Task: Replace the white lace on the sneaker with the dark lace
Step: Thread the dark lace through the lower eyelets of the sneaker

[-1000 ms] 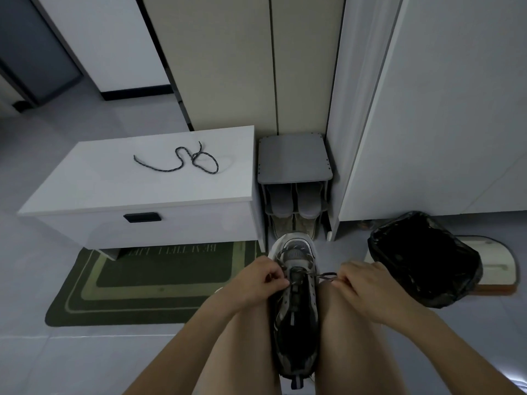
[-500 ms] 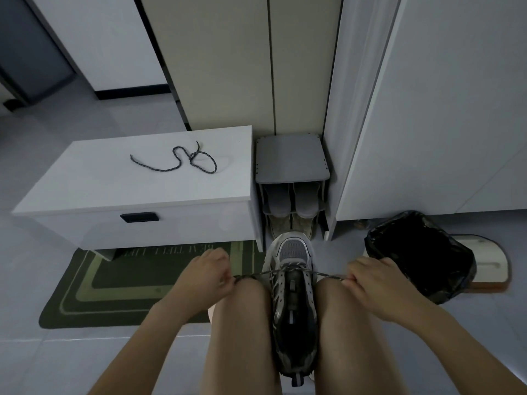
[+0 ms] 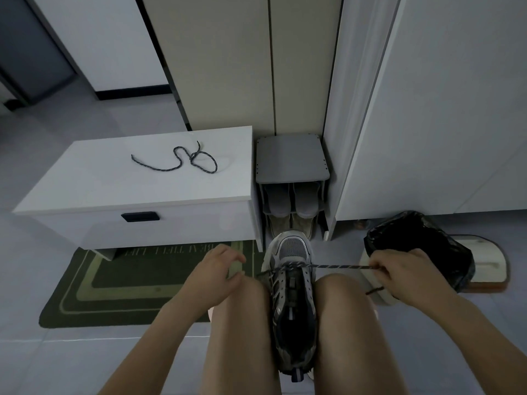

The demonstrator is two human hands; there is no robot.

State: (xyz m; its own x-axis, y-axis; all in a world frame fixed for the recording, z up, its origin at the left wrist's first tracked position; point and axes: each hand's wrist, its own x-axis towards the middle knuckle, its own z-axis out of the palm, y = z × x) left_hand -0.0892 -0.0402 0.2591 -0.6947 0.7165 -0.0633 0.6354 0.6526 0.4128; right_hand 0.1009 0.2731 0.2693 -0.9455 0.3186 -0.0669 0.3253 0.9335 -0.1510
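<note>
While the sneaker (image 3: 292, 280) stands between the knees with its toe pointing away from the person, its long axis runs straight out from the body. The dark lace (image 3: 339, 266) crosses it at right angles through the eyelets nearest the toe.

Right of the sneaker, the lace runs taut to the right hand (image 3: 405, 272). Its fingers and thumb pinch the lace, and a short tail hangs below.

Left of the sneaker, the strand is much shorter and ends near the knee. The left hand (image 3: 219, 266) sits just beyond with fingers curled, but I cannot tell whether it holds the strand.

The 2 sides look uneven, so I judge the next move is a pull leftward to even them. A 2nd dark lace (image 3: 176, 161) lies loose on the white desk (image 3: 99, 181), well apart, ahead and left of the sneaker. No white lace shows on the sneaker.
</note>
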